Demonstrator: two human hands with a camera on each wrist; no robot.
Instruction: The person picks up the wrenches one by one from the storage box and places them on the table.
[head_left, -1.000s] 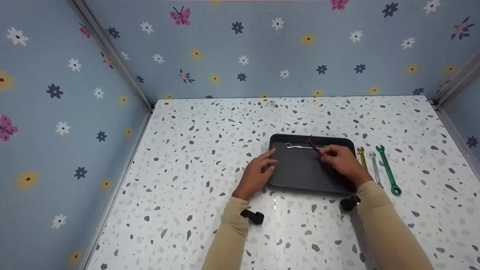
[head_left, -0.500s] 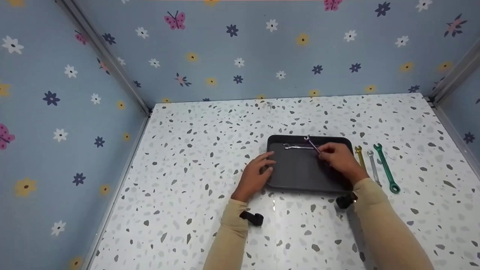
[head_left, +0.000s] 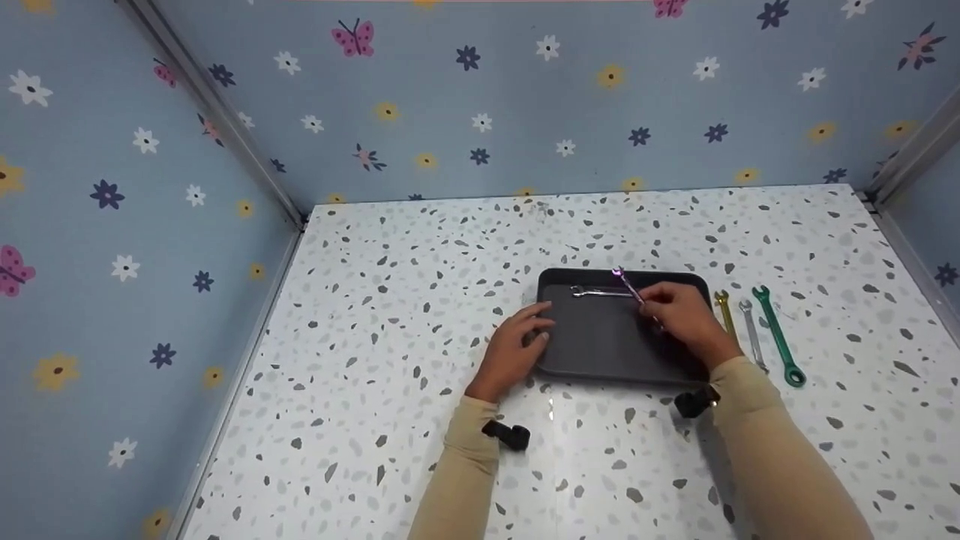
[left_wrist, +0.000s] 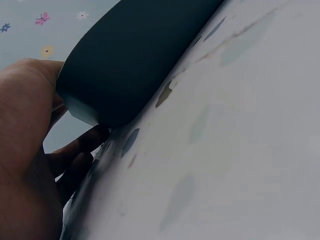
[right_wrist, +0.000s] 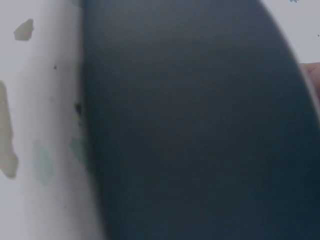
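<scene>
Over the right part of a dark grey tray (head_left: 600, 337), my right hand (head_left: 682, 319) pinches a small purple wrench (head_left: 627, 283) between thumb and fingers. The wrench slants, its open end up and toward the back left. A silver wrench (head_left: 596, 292) lies along the tray's back side, its right part hidden by my right hand. My left hand (head_left: 514, 349) rests against the tray's left rim with fingers spread and loosely bent. In the left wrist view, the left hand's fingers touch the tray's outer wall (left_wrist: 125, 60). The tray's wall (right_wrist: 195, 125) fills most of the right wrist view.
Right of the tray lie a yellow wrench (head_left: 724, 311), a silver wrench (head_left: 753, 336) and a longer green ratchet wrench (head_left: 780, 337), side by side. The speckled white tabletop (head_left: 390, 300) meets flower-patterned walls (head_left: 450, 97) at the back and sides.
The purple wrench's open end has lifted slightly toward the tray's back rim, and the wrench has turned in my right fingers. My left hand stays at the tray's left rim.
</scene>
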